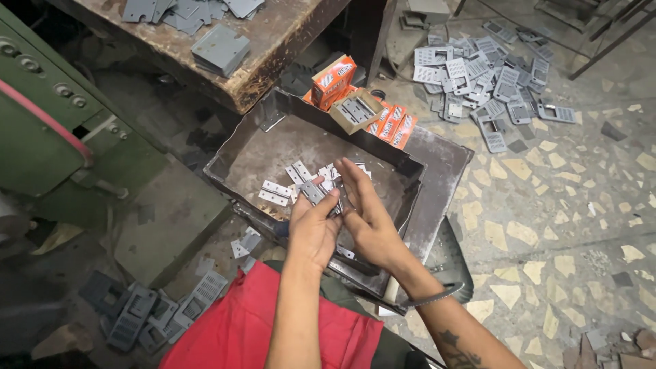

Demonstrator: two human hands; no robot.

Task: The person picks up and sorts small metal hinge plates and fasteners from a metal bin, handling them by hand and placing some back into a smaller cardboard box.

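Note:
Over a rusty metal tray (260,160), my left hand (313,229) and my right hand (365,215) meet, both closed around a small stack of grey metal hinges (316,193). Several more loose hinges (280,191) lie on the tray floor just beyond my fingers. At the tray's far corner, an open cardboard box (355,111) holding hinges rests on orange boxes (393,123). My red garment (246,328) is below the hands.
A green machine (48,130) stands at the left. A worn wooden bench (273,41) with grey metal pieces is at the top. Heaps of grey stamped plates lie on the stone floor at upper right (478,75) and lower left (150,307).

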